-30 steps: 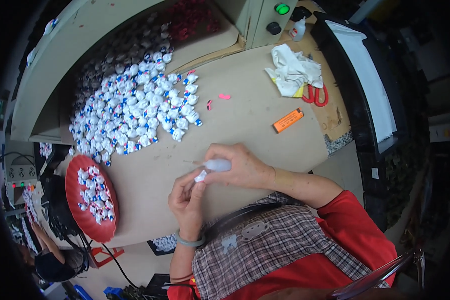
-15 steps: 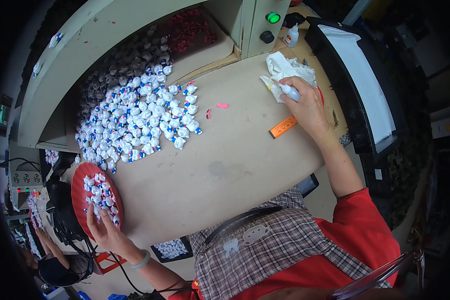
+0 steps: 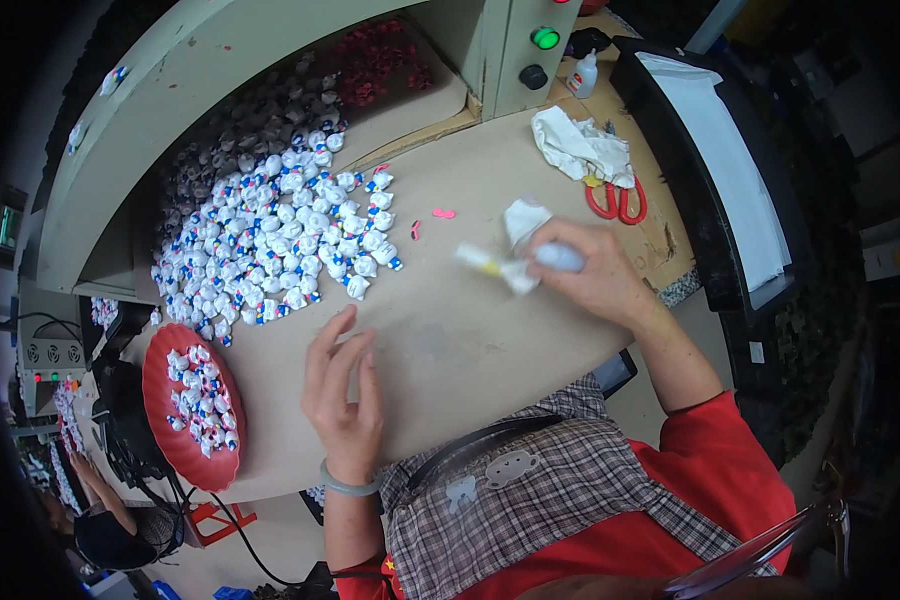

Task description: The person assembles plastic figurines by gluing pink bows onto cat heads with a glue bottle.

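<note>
My right hand [image 3: 600,275] is closed round a small white squeeze bottle [image 3: 558,257] over the right half of the table. At its fingers hangs a motion-blurred white scrap of cloth or paper [image 3: 526,222] with a yellow spot; how it is held I cannot make out. Above the near middle of the table, my left hand [image 3: 342,400] is raised with its fingers apart and nothing visible in it. To its left, a red scalloped dish [image 3: 228,462] contains several small white-and-blue figurines [image 3: 208,395]. Two tiny pink pieces [image 3: 443,213] lie on the table beyond.
Many white-and-blue figurines [image 3: 280,235] cover the far left of the table. Red-handled scissors [image 3: 630,205], a crumpled white cloth [image 3: 580,145] and another bottle [image 3: 583,76] are at the right, beside a black tray [image 3: 735,180]. A co-worker's arm [image 3: 102,490] shows at lower left.
My left hand has left the red dish and moved right. My right hand has come nearer with the bottle and the white scrap, uncovering the scissors. The orange block is now out of sight.
</note>
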`<move>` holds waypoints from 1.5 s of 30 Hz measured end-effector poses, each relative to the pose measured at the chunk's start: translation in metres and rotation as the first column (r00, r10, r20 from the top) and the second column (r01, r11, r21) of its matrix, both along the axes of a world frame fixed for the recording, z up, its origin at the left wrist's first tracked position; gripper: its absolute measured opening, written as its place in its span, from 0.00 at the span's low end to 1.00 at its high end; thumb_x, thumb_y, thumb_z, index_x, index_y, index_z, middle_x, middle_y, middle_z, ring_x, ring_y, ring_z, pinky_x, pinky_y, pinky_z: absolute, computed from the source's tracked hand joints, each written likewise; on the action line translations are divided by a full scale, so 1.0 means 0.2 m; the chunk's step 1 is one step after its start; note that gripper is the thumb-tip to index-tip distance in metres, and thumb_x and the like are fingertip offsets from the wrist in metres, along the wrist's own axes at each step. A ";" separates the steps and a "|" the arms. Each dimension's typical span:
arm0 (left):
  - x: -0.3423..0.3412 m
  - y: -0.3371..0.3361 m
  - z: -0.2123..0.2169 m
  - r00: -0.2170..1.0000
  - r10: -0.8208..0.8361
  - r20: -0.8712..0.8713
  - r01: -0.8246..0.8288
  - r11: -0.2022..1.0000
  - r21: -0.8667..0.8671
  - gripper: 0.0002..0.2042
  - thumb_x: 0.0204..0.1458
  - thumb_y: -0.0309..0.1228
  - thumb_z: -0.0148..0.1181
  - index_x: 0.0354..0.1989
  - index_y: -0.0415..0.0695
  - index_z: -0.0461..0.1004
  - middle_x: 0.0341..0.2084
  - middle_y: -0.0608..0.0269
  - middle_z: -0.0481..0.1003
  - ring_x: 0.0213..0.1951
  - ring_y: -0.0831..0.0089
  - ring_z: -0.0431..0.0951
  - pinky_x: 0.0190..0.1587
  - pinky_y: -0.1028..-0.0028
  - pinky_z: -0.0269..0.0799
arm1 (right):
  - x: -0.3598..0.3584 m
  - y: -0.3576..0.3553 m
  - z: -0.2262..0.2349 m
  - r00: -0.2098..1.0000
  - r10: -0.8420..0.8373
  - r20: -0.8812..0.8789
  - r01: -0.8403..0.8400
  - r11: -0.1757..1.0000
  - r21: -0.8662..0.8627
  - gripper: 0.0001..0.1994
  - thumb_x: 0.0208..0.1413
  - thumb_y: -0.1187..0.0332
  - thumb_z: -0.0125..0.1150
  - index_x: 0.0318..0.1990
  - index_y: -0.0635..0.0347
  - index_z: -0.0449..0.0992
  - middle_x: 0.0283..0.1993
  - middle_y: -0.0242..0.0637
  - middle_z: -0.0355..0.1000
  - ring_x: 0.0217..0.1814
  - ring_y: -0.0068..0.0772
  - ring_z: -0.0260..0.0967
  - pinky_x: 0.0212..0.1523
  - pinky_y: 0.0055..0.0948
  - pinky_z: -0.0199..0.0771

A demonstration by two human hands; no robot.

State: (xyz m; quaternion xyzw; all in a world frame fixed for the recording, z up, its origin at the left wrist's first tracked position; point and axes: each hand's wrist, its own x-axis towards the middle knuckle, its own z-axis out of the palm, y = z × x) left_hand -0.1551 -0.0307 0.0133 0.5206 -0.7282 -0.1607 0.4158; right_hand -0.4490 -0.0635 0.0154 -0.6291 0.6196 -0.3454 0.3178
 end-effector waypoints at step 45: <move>-0.26 -0.08 -0.15 0.512 0.126 -0.850 0.403 0.838 0.367 0.09 0.56 0.23 0.55 0.45 0.34 0.73 0.34 0.63 0.76 0.34 0.80 0.75 0.37 0.80 0.70 | 0.25 0.08 0.00 0.912 0.355 0.205 -0.355 0.934 -0.035 0.12 0.50 0.67 0.63 0.40 0.62 0.73 0.34 0.38 0.69 0.34 0.36 0.70 0.39 0.30 0.68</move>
